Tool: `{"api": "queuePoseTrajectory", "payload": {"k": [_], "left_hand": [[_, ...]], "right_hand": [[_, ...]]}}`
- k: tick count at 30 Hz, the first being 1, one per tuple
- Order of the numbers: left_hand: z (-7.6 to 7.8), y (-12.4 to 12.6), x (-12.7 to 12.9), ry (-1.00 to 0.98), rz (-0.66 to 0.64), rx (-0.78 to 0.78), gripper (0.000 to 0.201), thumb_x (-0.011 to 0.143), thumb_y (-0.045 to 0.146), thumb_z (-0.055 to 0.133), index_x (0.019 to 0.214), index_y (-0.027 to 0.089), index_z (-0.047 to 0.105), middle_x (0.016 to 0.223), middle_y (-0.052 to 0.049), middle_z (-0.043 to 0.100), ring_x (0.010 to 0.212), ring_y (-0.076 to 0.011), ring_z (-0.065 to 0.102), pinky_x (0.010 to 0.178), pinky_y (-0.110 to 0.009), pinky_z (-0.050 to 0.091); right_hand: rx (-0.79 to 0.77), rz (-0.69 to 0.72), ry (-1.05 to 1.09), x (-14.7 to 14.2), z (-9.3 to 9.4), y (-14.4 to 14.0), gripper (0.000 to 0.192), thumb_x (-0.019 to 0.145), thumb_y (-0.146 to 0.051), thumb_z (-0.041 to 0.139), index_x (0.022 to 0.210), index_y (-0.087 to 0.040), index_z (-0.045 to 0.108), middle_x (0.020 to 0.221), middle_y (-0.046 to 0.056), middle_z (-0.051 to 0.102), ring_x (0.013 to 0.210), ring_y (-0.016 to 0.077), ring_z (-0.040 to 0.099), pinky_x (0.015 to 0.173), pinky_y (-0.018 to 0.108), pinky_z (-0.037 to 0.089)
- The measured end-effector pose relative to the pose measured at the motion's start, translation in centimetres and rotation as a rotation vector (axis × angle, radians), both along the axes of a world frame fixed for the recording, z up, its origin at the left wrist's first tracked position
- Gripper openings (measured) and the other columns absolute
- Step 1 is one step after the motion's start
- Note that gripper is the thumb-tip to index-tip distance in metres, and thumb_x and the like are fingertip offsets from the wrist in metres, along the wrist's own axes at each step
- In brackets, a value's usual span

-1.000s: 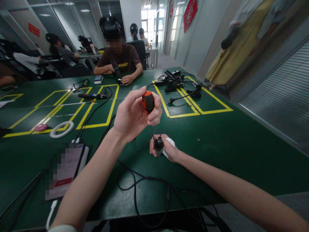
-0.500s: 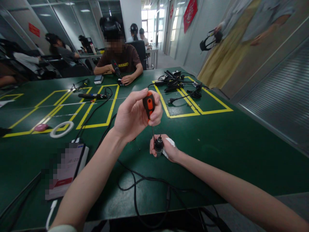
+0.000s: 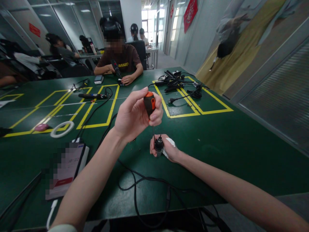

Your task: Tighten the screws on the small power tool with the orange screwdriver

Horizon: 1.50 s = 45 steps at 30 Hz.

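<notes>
1. Here, left hand (image 3: 135, 114) raised above the green counter (image 3: 217, 141), fingers and thumb closed round the orange-and-black handle of a screwdriver (image 3: 150, 106).
2. Screwdriver held nearly upright, thin shaft running down to a small black cylindrical part (image 3: 158, 145), tip meeting its top.
3. Right hand (image 3: 166, 149) resting on the counter, fingers wrapped tight about the black part, holding it upright; a white scrap (image 3: 170, 141) tucked under the same hand, touching it.
4. Black cable (image 3: 135, 183) looping across the counter just in front of the right hand, toward the near edge.
5. At near left, a flat white-edged device (image 3: 66, 169) lying on the counter; farther left, a white ring (image 3: 62, 129) beside a small pink object (image 3: 41, 127), within yellow taped lines.
6. Across the counter, well apart, a heap of black cables and plugs (image 3: 177, 83) inside a yellow rectangle.
7. Opposite, a seated person in a brown shirt (image 3: 124, 61), hands on the counter round a dark tool.
</notes>
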State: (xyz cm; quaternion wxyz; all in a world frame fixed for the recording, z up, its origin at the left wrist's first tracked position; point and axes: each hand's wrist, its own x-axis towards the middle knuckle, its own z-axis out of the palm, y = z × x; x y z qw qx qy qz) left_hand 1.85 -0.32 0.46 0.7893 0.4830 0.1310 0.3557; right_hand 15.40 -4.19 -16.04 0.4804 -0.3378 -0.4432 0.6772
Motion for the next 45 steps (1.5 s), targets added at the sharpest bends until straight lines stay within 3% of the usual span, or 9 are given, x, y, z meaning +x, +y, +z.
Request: {"api": "queuePoseTrajectory", "payload": {"k": [13,20,33,40,45], "left_hand": [[-0.01,-0.04,0.12,-0.033,0.007,-0.001,0.044,0.096,0.055,0.056,0.073,0.017,0.056,0.052,0.003,0.047,0.041,-0.0085,0.045,0.044,-0.021,0.039],[-0.06,0.04,-0.08,-0.020,-0.012,0.000,0.054,0.099,0.059,0.047,0.073,0.015,0.062,0.050,0.003,0.043,0.042,-0.0088,0.045,0.046,-0.021,0.039],[-0.10,-0.05,-0.01,-0.022,0.000,0.033,0.041,0.097,0.051,0.056,0.075,0.016,0.058,0.056,0.002,0.051,0.045,-0.0095,0.049,0.047,-0.022,0.041],[-0.05,0.07,-0.06,-0.025,-0.015,0.028,0.052,0.101,0.057,0.046,0.075,0.015,0.063,0.051,0.002,0.045,0.044,-0.0092,0.045,0.047,-0.021,0.040],[-0.15,0.07,-0.02,-0.002,-0.011,0.058,0.050,0.098,0.057,0.053,0.071,0.015,0.060,0.053,0.002,0.048,0.046,-0.0093,0.047,0.049,-0.022,0.041]], "right_hand": [[0.014,-0.007,0.016,0.03,-0.16,-0.06,0.043,0.085,-0.053,0.061,0.061,-0.017,0.061,0.048,0.002,0.060,0.043,0.0140,0.056,0.045,0.024,0.044],[0.008,-0.006,0.006,0.10,-0.12,-0.03,0.045,0.084,-0.055,0.062,0.061,-0.017,0.062,0.048,0.002,0.060,0.044,0.0146,0.057,0.046,0.025,0.045],[0.010,0.009,0.014,0.10,-0.44,0.13,0.049,0.086,-0.059,0.062,0.061,-0.017,0.062,0.048,0.002,0.060,0.044,0.0148,0.057,0.046,0.026,0.046],[0.000,0.012,0.013,0.12,-0.39,0.17,0.049,0.085,-0.060,0.063,0.060,-0.018,0.062,0.048,0.002,0.061,0.043,0.0146,0.056,0.047,0.026,0.046],[0.010,0.001,0.012,0.07,-0.31,0.06,0.049,0.086,-0.059,0.062,0.061,-0.017,0.062,0.048,0.002,0.061,0.044,0.0143,0.057,0.048,0.026,0.046]]}}
